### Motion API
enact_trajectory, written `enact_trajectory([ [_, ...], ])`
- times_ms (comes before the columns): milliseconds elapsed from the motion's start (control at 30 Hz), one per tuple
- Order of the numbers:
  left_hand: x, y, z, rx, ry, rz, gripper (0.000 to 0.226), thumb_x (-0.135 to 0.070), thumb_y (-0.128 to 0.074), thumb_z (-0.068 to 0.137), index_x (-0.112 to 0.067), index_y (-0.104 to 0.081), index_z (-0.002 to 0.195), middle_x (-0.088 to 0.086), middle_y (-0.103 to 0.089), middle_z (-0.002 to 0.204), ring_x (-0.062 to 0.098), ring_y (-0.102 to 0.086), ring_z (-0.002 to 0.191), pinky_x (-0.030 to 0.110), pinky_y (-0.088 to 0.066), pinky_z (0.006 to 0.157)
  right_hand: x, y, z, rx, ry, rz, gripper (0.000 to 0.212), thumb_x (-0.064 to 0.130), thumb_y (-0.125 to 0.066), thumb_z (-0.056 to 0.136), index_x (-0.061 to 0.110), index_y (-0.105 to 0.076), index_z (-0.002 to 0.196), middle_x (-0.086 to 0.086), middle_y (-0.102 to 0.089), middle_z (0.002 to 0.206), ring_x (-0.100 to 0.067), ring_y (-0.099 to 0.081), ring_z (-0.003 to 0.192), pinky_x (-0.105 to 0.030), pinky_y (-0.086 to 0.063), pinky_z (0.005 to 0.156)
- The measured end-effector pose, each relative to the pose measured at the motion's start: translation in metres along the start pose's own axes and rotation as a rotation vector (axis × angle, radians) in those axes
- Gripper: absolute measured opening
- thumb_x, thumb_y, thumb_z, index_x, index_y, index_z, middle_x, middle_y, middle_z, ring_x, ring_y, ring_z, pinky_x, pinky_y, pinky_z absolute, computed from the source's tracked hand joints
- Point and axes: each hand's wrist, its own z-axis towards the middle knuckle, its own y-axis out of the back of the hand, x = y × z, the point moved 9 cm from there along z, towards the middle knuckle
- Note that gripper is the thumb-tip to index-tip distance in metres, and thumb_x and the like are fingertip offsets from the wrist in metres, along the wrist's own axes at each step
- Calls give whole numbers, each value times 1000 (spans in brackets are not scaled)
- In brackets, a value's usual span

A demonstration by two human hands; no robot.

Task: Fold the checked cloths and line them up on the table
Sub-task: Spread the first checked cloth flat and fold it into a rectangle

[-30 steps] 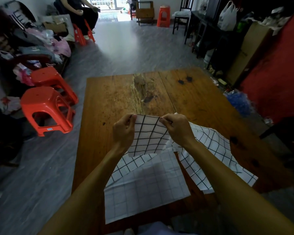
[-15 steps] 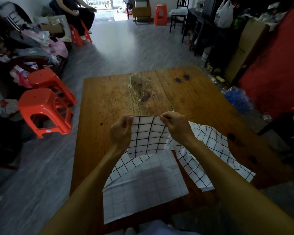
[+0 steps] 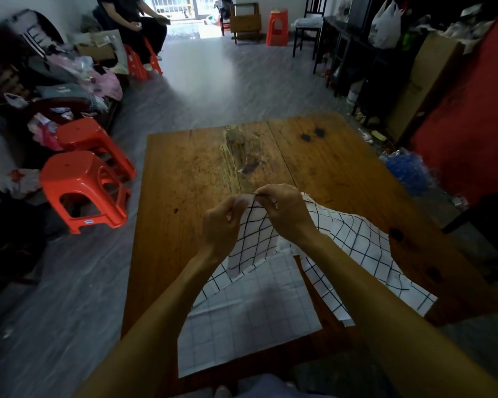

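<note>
- And the hands come together! The left hand (image 3: pixel 223 222) and right hand (image 3: pixel 285 214), which held the top edge of the white cotton cloth with the bold black check (image 3: pixel 253 239) stretched wide a second ago, now meet almost knuckle to knuckle above the worn brown wooden tabletop (image 3: pixel 190 173).
- The span of cloth between them has collapsed: what was a flat panel now hangs as a narrow, doubled drape below the hands.
- Both sets of fingers are curled and pinching that top edge, left fingers (image 3: pixel 239 203) on one corner, right fingers (image 3: pixel 266 196) on the other.
- The lifted cloth's lower part trails onto the tabletop toward the right of the hands, rumpled.
- Nearer the person than the hands, a paler cloth with a faint grey check (image 3: pixel 250 314) lies flat, overhanging the tabletop's near edge.
- My read: this is a first fold, corner matched to corner. Nothing is lined up yet, so the task looks early.
- Left of the tabletop, two orange plastic stools (image 3: pixel 84 182) stand on the grey floor.
</note>
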Motion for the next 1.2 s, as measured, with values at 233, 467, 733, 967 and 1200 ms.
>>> enact_trajectory([
  [233,17,3,-10,31,68,32,11,-19,-58,93,-16,-68,95,-17,-58,71,-1,-55,65,14,-42,54,-15,5,-1,73,-104,130,19,25,-65,89,13,-70,103,-2,-72,96,-14,-64,87,-32,-53,76],
  [467,9,1,-13,32,31,33,12,-21,-57,93,-13,-66,91,-15,-56,66,0,-52,58,12,-36,51,1,1,4,43,-94,211,14,23,-62,92,12,-68,87,1,-66,77,-12,-59,72,-29,-47,64],
  [733,45,4,-33,54,145,20,10,-13,-60,90,-12,-68,96,-15,-60,75,-3,-57,68,11,-45,59,-25,21,5,-33,-223,293,21,30,-61,92,11,-71,88,-3,-66,75,-21,-61,72,-37,-50,64],
  [967,65,8,-46,93,222,122,11,-12,-59,91,-11,-69,96,-5,-64,81,-4,-57,72,6,-44,63,-35,39,6,-113,-271,297,17,28,-63,91,13,-72,89,11,-61,68,-1,-55,64,-19,-43,57],
  [1200,39,-3,-28,122,124,157,42,-33,-63,88,-10,-57,122,6,-62,120,12,-56,106,26,-46,87,-27,34,1,-54,-206,186,15,27,-63,91,16,-73,93,10,-68,79,-3,-61,72,-24,-50,63],
])
